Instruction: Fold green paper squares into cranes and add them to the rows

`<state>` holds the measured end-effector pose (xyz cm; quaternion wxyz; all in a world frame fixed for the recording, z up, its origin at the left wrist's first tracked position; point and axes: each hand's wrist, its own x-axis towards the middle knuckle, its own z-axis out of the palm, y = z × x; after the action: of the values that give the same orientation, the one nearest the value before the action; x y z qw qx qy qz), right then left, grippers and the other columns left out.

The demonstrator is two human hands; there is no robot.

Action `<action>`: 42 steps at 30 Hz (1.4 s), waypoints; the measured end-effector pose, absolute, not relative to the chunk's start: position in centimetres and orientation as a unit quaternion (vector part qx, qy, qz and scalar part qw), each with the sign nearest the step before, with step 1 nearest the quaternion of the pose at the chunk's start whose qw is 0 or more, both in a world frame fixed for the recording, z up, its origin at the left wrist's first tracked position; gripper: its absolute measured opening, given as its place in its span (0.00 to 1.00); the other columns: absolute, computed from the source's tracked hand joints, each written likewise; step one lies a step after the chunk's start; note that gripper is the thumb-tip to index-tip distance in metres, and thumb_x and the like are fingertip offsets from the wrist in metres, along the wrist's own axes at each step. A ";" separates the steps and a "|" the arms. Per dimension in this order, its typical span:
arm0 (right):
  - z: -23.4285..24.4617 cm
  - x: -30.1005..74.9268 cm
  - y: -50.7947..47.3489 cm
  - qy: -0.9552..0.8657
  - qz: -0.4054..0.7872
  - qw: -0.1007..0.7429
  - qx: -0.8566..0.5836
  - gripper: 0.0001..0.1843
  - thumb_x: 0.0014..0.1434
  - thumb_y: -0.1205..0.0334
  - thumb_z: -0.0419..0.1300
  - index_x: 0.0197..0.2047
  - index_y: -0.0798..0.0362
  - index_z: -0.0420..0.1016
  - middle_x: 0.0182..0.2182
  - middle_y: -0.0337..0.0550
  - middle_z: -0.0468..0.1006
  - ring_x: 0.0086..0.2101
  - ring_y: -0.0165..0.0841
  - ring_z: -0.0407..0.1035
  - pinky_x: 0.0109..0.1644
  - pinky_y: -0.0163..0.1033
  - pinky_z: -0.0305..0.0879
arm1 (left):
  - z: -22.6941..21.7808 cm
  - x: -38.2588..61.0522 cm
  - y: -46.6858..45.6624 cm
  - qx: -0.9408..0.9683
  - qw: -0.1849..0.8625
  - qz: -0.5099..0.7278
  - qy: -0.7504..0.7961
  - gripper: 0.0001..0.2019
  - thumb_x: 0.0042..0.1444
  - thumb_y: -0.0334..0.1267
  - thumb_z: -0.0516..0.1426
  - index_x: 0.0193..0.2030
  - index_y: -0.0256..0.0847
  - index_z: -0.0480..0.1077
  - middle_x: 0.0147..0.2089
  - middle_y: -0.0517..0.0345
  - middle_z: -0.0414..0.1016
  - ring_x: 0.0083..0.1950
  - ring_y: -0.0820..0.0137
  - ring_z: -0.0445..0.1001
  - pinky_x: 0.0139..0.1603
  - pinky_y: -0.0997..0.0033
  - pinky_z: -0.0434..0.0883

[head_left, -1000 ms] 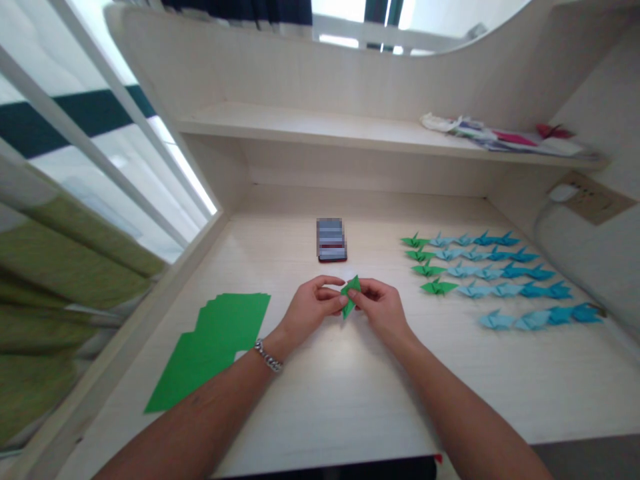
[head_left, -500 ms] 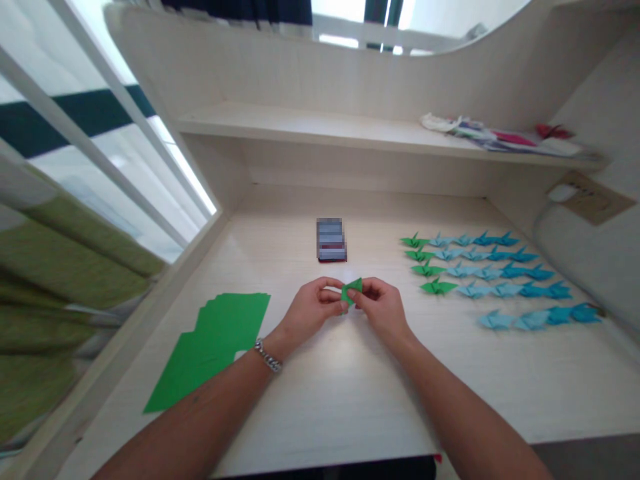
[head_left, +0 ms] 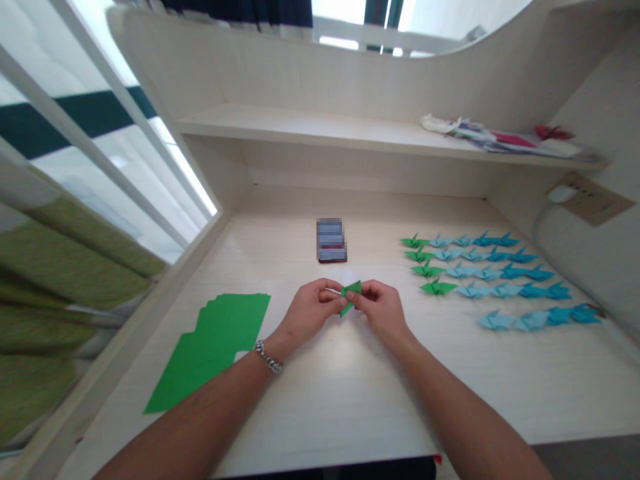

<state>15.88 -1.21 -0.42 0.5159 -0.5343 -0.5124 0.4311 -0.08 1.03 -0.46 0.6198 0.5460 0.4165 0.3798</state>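
Note:
Between my two hands, just above the middle of the desk, is a small piece of folded green paper (head_left: 353, 288). My left hand (head_left: 320, 300), with a chain bracelet (head_left: 269, 357) at its wrist, pinches the paper's left side. On the right side my right hand (head_left: 381, 303) grips it, thumb laid across the front. One green point sticks up at the top right and another hangs down between the thumbs. The fingertips cover much of the folds. To the left, green paper sheets (head_left: 215, 340) lie in an overlapping stack.
Rows of folded paper cranes stand at the right, green cranes (head_left: 438, 287) beside light and darker blue cranes (head_left: 533, 321). A phone (head_left: 331, 240) lies beyond my hands. Behind is a shelf (head_left: 310, 127) with a pile of small items; a plugged-in charger (head_left: 563, 193) is on the right wall.
The green paper has turned or opened a little: a point now shows below the thumbs, where before it looked like one flat shape. My hands have barely moved.

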 end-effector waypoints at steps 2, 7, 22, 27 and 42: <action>-0.4 15.9 -1.2 -0.513 0.431 0.514 -0.535 0.08 0.46 0.58 0.65 0.28 0.55 0.77 0.24 0.42 0.78 0.25 0.31 0.68 0.30 0.36 0.63 | -0.4 -0.1 1.1 0.551 0.615 0.379 0.418 0.14 0.46 0.38 0.63 0.39 0.34 0.69 0.29 0.54 0.78 0.29 0.70 0.75 0.32 0.71 0.69; -0.6 15.9 -1.1 -0.513 0.426 0.516 -0.537 0.09 0.47 0.57 0.65 0.29 0.55 0.77 0.25 0.42 0.78 0.25 0.32 0.69 0.30 0.36 0.64 | -0.6 0.0 1.1 0.557 0.612 0.385 0.409 0.12 0.50 0.38 0.61 0.39 0.34 0.69 0.27 0.56 0.76 0.29 0.73 0.73 0.32 0.73 0.69; -0.5 15.9 -1.3 -0.517 0.396 0.531 -0.542 0.09 0.49 0.57 0.64 0.30 0.55 0.77 0.26 0.42 0.78 0.26 0.33 0.70 0.31 0.36 0.64 | -0.2 -0.1 1.0 0.537 0.655 0.370 0.381 0.19 0.47 0.36 0.63 0.46 0.34 0.67 0.29 0.53 0.77 0.31 0.70 0.75 0.35 0.68 0.71; -0.3 15.9 -1.3 -0.504 0.395 0.540 -0.546 0.10 0.48 0.56 0.64 0.30 0.55 0.76 0.25 0.42 0.78 0.26 0.32 0.69 0.31 0.36 0.65 | 0.5 0.1 0.8 0.517 0.669 0.373 0.383 0.21 0.47 0.35 0.64 0.47 0.33 0.67 0.30 0.52 0.77 0.31 0.70 0.76 0.35 0.69 0.71; 0.4 16.1 -1.3 -0.496 0.368 0.556 -0.557 0.10 0.48 0.55 0.64 0.29 0.54 0.76 0.23 0.41 0.76 0.25 0.32 0.68 0.30 0.36 0.63 | 0.8 -0.1 0.7 0.503 0.691 0.355 0.379 0.21 0.46 0.33 0.63 0.48 0.32 0.67 0.32 0.50 0.78 0.32 0.67 0.77 0.37 0.65 0.72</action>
<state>16.10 -1.28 0.36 0.5558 -0.5566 -0.4957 0.3683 -0.10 0.74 0.84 0.6906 0.5030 0.3790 0.3555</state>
